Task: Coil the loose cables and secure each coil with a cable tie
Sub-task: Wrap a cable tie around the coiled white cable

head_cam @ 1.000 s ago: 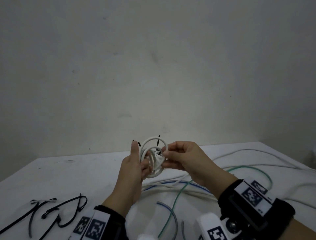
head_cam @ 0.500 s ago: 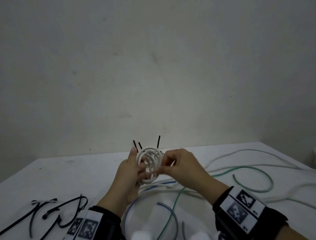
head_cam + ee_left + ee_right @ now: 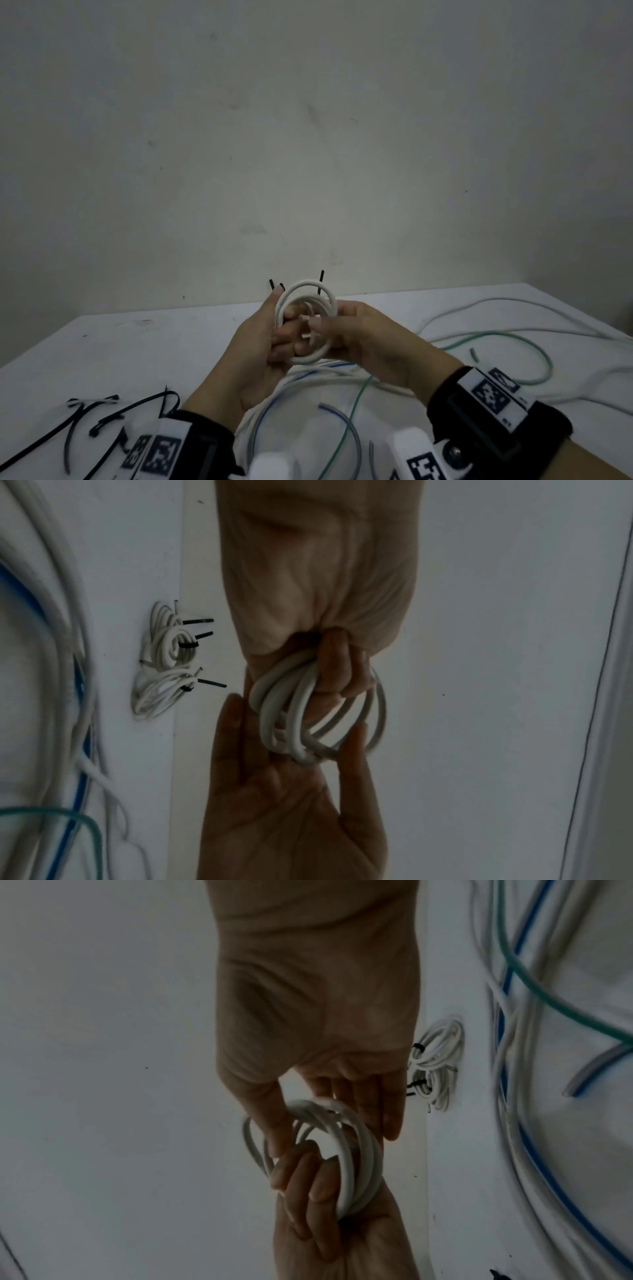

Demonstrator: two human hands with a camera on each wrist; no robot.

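Holding a white coil between both hands above the tabletop

I see my left hand [image 3: 263,337] raised in front of me with its fingers curled round one side of the white coil [image 3: 306,322], thumb pointing up along the rim. My right hand [image 3: 368,337] meets it from the other side, thumb and fingers pinching the loops near the middle. From the left wrist camera the right hand's fingers [image 3: 337,666] are hooked through the coil's centre, gathering several turns together; the right wrist camera shows the left hand's fingers [image 3: 310,1185] wrapped over the same bundle. The coil is off the surface (no tie on it that I can make out).

Behind the hands, near the far edge of the white tabletop [image 3: 171,346], lie the tied coils [image 3: 164,664], white bundles with black tie tails sticking up. Below the hands loose cables spread across the surface: a white cable [image 3: 342,378], a blue cable [image 3: 262,416] and a green cable [image 3: 534,356] curving off to the right. At my near left a scatter of black cable ties [image 3: 99,416] rests on the tabletop.
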